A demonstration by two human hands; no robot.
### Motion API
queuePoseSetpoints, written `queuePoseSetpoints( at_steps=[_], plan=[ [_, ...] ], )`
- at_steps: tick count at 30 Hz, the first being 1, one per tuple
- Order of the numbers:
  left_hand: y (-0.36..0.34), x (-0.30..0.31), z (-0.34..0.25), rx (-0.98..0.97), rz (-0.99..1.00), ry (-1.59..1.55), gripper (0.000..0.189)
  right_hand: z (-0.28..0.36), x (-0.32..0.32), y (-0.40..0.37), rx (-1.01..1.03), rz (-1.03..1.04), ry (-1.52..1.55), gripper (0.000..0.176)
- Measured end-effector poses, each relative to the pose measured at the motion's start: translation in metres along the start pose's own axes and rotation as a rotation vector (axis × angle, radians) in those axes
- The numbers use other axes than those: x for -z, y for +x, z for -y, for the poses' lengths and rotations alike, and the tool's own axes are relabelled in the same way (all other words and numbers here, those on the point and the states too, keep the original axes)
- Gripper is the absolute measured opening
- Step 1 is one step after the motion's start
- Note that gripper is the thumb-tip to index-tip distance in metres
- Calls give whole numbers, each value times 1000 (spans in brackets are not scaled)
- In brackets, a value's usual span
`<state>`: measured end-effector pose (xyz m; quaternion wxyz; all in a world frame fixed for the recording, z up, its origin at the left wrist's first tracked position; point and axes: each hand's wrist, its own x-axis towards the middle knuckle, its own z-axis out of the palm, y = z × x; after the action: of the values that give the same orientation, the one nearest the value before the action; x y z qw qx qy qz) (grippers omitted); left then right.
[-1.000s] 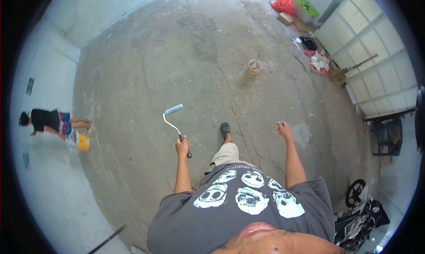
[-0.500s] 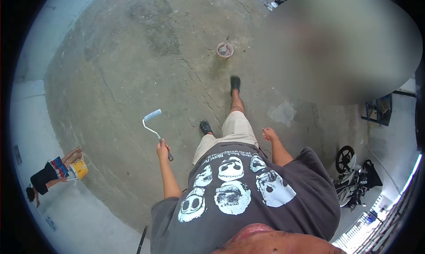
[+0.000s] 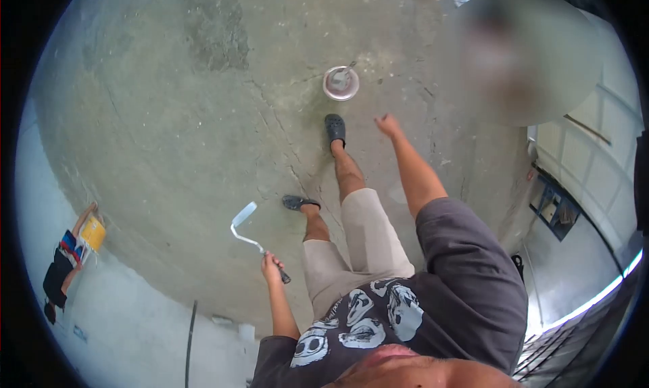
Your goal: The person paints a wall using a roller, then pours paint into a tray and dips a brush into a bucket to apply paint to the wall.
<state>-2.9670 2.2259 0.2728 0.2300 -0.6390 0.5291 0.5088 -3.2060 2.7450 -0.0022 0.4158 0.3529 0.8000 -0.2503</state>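
Left hand clamped around the paint roller handle, roller head out to the left above the cracked concrete floor. Right hand is raised forward near a small paint pail, not touching it; grip too small to tell. Pail stands just beyond the front sandal. Another person is by a yellow bucket at the floor's left edge.

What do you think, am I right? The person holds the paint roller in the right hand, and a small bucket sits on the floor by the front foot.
Not quite. The head view shows the paint roller in the left hand, not the right hand, which carries no roller. The rest is right: the small bucket sits on the floor just ahead of the front foot.
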Motion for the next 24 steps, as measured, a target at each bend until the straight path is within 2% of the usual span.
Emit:
queuePoseSetpoints(
  at_steps=[2, 4, 6, 10, 14, 17, 18, 20, 21, 24],
  plan=[
    [6, -39, -4, 20, -14, -39, 26, 38, 6, 64, -14, 13, -35, 70],
    [14, -68, -1, 19, 54, -43, 24, 66, 0, 131, 20, -47, -160, 77],
    [14, -92, 0, 51, 63, -35, 21, 86, -7, 180, 15, 2, -181, 83],
    [12, -107, -3, 120, 98, 68, 20, 108, -30, 228, 53, -35, -262, 89],
    [16, -106, -3, 189, 90, 113, 21, 131, -28, 247, 167, -62, -135, 89],
    [17, -113, 5, 215, 44, 80, 21, 125, -40, 278, 307, -49, 1, 53],
    [17, -115, 5, 222, 44, 76, 20, 132, -39, 274, 312, -37, -13, 53],
    [21, -115, 8, 228, 49, 56, 20, 154, -23, 256, 285, 140, -73, 47],
    [26, -103, 0, 226, 57, 71, 20, 154, -31, 248, 279, 132, -84, 47],
    [26, -111, 6, 207, 67, 42, 21, 140, -43, 249, 438, 74, -226, 41]
  ],
)
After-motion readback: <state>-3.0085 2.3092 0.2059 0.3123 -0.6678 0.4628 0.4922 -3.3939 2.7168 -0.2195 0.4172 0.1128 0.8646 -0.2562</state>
